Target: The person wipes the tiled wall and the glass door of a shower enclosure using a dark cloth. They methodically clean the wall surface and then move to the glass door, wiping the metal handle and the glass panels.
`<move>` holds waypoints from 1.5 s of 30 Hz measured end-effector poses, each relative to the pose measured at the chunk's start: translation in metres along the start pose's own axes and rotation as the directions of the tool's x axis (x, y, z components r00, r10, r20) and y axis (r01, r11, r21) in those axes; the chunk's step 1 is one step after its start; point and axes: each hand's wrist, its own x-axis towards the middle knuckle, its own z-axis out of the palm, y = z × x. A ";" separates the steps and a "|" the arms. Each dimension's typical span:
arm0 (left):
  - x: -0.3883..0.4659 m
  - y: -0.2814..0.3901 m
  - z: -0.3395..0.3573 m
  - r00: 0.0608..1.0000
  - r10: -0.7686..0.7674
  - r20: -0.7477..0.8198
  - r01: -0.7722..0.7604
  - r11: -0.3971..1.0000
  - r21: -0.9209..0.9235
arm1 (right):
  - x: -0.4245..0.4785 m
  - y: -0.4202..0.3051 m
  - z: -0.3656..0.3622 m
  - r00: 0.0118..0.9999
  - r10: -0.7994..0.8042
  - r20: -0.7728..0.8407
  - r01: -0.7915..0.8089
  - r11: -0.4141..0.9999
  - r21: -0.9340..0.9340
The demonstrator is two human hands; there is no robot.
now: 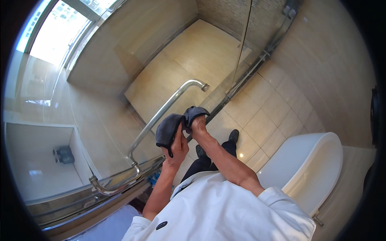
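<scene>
A dark grey cloth with black edging [169, 130] is bunched over and between both hands, mid-picture. My left hand [178, 150] grips its left part from below, fingers pointing up. The right part of the cloth is wrapped about the fingers of my right hand [199, 124], and most of those fingers are hidden. Just left of the hands a bent, shiny metal bar handle [156, 117] of a glass shower door runs diagonally, its near end curving back at the lower left. Whether cloth and bar touch I cannot tell.
Beyond the hands lies the tiled shower floor [184, 60], bordered by a dark metal track [224, 102]. A wall niche [33, 132] at left holds dark bottles [64, 154]. A white ceramic fixture [301, 159] stands at right. A window [57, 33] is at upper left.
</scene>
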 end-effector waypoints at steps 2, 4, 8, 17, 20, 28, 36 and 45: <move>-0.004 -0.003 -0.010 1.000 0.003 -0.014 -0.003 1.000 0.024 | 0.010 -0.005 -0.009 0.999 -0.001 0.045 0.012 0.966 -0.258; 0.000 0.003 -0.013 0.999 0.001 -0.034 0.000 1.000 0.022 | 0.020 0.001 -0.021 0.995 0.096 -0.032 -0.099 0.990 -0.102; 0.000 0.007 0.000 0.997 -0.057 -0.054 0.052 0.996 -0.078 | 0.039 0.001 -0.050 0.783 0.604 0.150 0.022 -0.267 0.964; 0.022 0.019 0.016 0.999 -0.009 -0.036 0.007 0.998 -0.065 | 0.050 0.033 -0.065 0.847 0.498 0.186 -0.041 -0.287 0.957; 0.020 0.019 0.021 0.999 -0.027 -0.027 0.025 0.998 -0.056 | 0.050 0.038 -0.060 0.828 0.532 0.179 -0.033 -0.271 0.962; 0.013 0.011 0.036 0.999 -0.002 0.043 0.004 0.999 -0.047 | 0.052 0.083 -0.015 0.766 0.605 0.219 -0.065 -0.266 0.962; -0.002 -0.001 0.051 0.995 -0.011 0.102 0.015 0.999 -0.036 | 0.039 0.092 0.030 0.601 0.644 0.473 -0.194 -0.457 0.868; -0.054 -0.017 0.033 0.961 -0.236 0.144 0.246 0.968 -0.056 | 0.003 0.067 0.078 0.603 0.365 0.709 -0.429 -0.601 0.674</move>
